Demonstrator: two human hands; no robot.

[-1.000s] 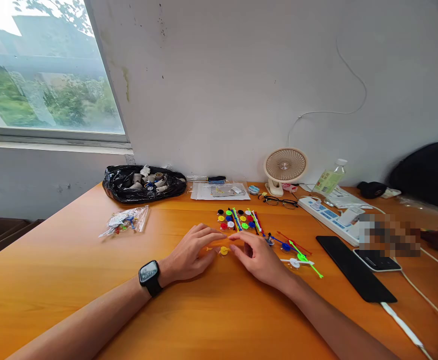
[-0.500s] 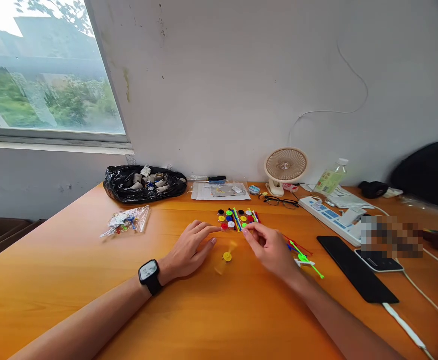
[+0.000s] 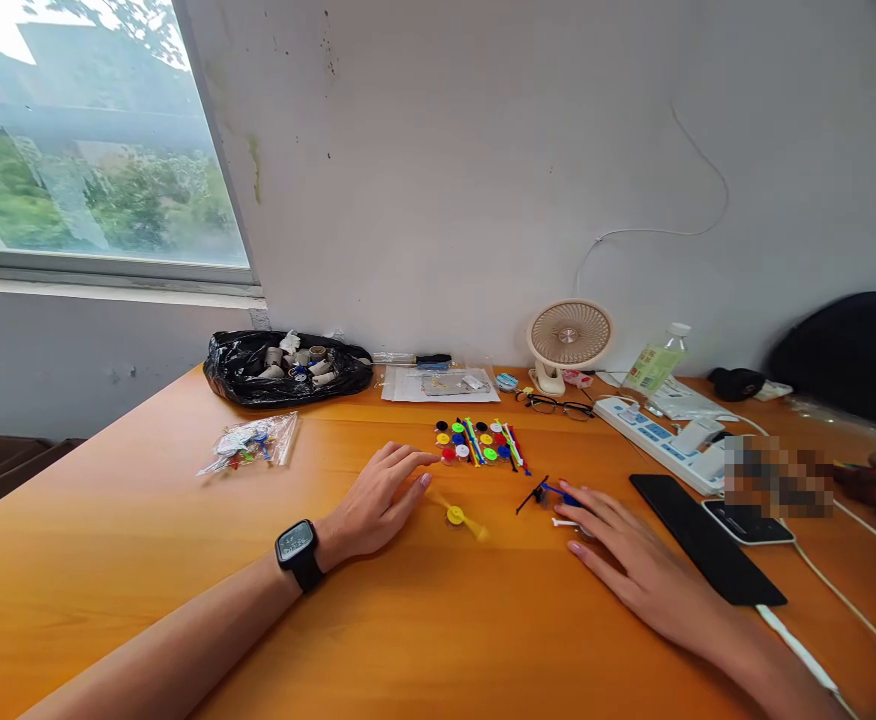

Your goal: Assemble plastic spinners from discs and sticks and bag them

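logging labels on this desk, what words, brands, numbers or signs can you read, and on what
No text is readable.
Watch: marks on the screen, too small.
Bottle: label print, too small.
Power strip: blue patches, any lettering too small.

Brt daylight via L window point(image 3: 100, 150); yel. spinner point(image 3: 455, 516) motion-blurred.

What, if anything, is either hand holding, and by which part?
Nothing appears held: the left hand is open, and the right hand is spread partly over the blue spinner without a visible grip.
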